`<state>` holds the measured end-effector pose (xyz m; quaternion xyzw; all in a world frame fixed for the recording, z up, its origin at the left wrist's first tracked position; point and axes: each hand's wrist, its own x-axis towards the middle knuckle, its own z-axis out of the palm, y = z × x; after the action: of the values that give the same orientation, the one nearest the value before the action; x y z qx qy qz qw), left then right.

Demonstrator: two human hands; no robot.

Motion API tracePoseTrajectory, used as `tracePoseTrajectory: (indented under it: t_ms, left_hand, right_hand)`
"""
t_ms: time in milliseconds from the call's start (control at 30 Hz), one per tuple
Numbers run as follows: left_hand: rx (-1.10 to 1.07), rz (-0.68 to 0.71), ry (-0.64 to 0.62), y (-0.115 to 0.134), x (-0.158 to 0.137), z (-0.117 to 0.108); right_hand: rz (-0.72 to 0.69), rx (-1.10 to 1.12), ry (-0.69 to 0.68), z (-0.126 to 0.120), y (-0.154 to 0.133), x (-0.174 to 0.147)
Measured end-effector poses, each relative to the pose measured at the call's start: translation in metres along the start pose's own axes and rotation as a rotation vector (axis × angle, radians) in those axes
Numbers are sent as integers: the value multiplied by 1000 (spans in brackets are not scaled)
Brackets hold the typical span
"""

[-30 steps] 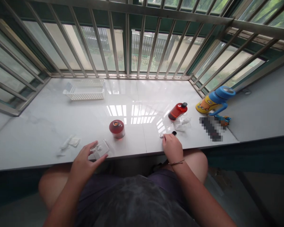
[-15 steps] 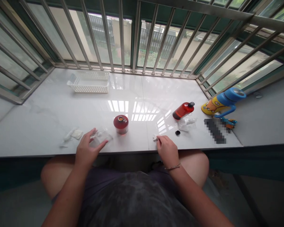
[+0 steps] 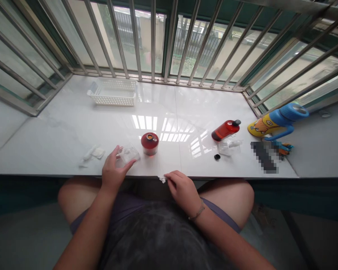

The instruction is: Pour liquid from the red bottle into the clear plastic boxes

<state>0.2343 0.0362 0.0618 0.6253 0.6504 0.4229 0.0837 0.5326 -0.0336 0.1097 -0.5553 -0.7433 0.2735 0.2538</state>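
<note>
My left hand (image 3: 114, 167) is curled around a small clear plastic box (image 3: 129, 153), thumb on its near right side and fingers at its left. Just right of the box stands an open red bottle (image 3: 150, 144) with liquid low inside. At the table's front edge, my right hand (image 3: 184, 187) pinches a crumpled white scrap (image 3: 162, 180), tissue or cotton by its look. Left of my left hand lie a white pad (image 3: 98, 152) and a crumpled clear wrapper (image 3: 88, 156).
A white perforated basket (image 3: 114, 100) sits at the back left. On the right are a second red bottle (image 3: 225, 130) with a black top, clear plastic packaging (image 3: 229, 147), a black cap (image 3: 217, 157), a blue and yellow flask (image 3: 276, 120) and a blurred dark object (image 3: 264, 157).
My right hand has moved left and toward me, carrying the white scrap from the tabletop to the front edge. My left hand stays at the clear box. The view has shifted slightly.
</note>
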Motion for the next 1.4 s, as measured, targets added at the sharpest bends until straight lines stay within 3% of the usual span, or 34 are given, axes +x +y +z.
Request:
tracePoseTrajectory:
  t_ms: [167, 333, 533, 667, 800, 933, 1067, 1400]
  left_hand:
    - [0, 24, -9, -1, -1, 1]
    - [17, 22, 3, -1, -1, 1]
    - [34, 42, 19, -3, -2, 3]
    - [48, 53, 15, -5, -2, 4]
    - [57, 57, 20, -7, -2, 5]
    - [69, 71, 48, -8, -2, 7]
    - [69, 69, 61, -9, -3, 8]
    - [75, 75, 63, -9, -3, 8]
  right_hand:
    - [201, 203, 66, -24, 12, 4]
    - [473, 549, 16, -37, 34, 4]
    - [573, 875, 71, -39, 52, 0]
    - [563, 634, 209, -58, 70, 0]
    - [464, 50, 358, -90, 93, 9]
    - [350, -396, 351, -114, 113, 29]
    - [364, -516, 309, -117, 126, 49]
    - [343, -598, 203, -83, 121, 66]
